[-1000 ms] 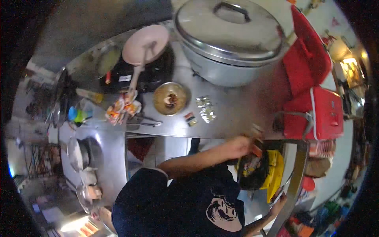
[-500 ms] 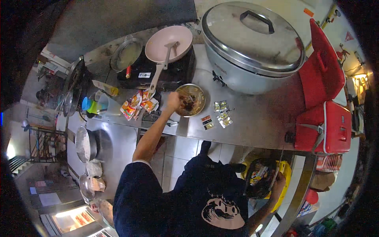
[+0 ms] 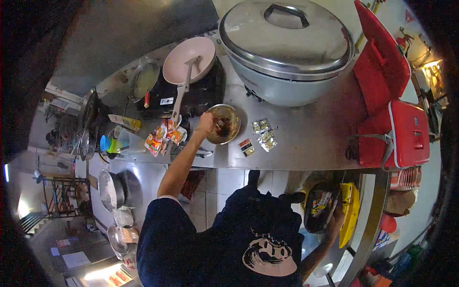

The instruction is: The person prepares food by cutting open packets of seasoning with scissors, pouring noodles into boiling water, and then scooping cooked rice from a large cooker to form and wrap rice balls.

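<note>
- Two hands in my feed, well apart: left at the metal bowl, right down by the bin.
- Left hand (image 3: 206, 124): fingers curled over the near-left rim of the metal bowl (image 3: 233, 115). I can't tell if they pinch the rim or something inside; looks placed to reach or steady the contents.
- Metal bowl sits on the steel counter (image 3: 306, 146), dark mix (image 3: 223, 129) in it, close to the front edge, probably for easy reach.
- Right hand (image 3: 337, 217): at the side of the dark-lined bin (image 3: 311, 224), beside its yellow lid (image 3: 351, 215). Grip unreadable to me, too dark; may be keeping the lid aside.
- Colourful scraps (image 3: 321, 203) lie inside the bin.
- Silver sachets (image 3: 264, 135) and a small dark-and-red packet (image 3: 246, 147) lie right of the bowl, near it, likely parked within reach.
- Orange-and-white wrappers (image 3: 165, 137) bunched left of the bowl, apart from the sachets.
- Pink pan (image 3: 203, 50) rests on the black stove (image 3: 210, 93), handle toward the person, I'd guess for grabbing; a grey spatula (image 3: 190, 69) leans in it.
- Big lidded cooker (image 3: 287, 79) stands behind, red cooler box (image 3: 411, 136) far right, lid raised.
</note>
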### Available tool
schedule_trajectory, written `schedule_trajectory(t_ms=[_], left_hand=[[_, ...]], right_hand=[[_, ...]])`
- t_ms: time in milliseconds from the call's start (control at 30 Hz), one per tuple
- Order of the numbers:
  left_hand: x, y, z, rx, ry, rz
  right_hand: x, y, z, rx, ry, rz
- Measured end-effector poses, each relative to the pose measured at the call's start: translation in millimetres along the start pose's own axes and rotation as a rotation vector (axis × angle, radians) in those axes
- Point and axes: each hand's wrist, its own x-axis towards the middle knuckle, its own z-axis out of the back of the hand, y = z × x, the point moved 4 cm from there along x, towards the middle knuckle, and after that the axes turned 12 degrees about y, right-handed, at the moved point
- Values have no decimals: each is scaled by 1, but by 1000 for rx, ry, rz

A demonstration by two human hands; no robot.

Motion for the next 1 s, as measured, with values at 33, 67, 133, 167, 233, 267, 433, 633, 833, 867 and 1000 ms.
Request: schedule_trajectory(t_ms=[33, 67, 133, 167, 233, 267, 433, 633, 833, 867, 1000], left_hand=[[-1, 4, -3, 1, 1, -1], [-2, 9, -6, -51, -6, 4], [-4, -4, -1, -84, 5, 6], [-4, -28, 10, -57, 21, 22], [-9, -41, 17, -22, 28, 45], [-14, -34, 19, -78, 3, 81], [-21, -32, 23, 42, 5, 45], [-30, -21, 26, -222, -277, 20], [-28, -50, 28, -257, -127, 8], [-33, -56, 35, -181, -208, -5], [-35, -15, 13, -278, -213, 6]], right_hand=[[1, -4, 0, -43, -3, -20], [3, 1, 0, -41, -4, -22], [4, 4, -1, -130, 51, -149], [0, 1, 1, -133, 35, -161], [0, -2, 1, -90, 19, -132], [3, -10, 1, -88, 25, -127], [3, -12, 2, -99, -19, -113], [10, -6, -3, -157, 6, -37], [3, -18, -2, -148, 21, -219], [3, -11, -3, -141, 19, -201], [12, 6, -11, -51, 71, -187]])
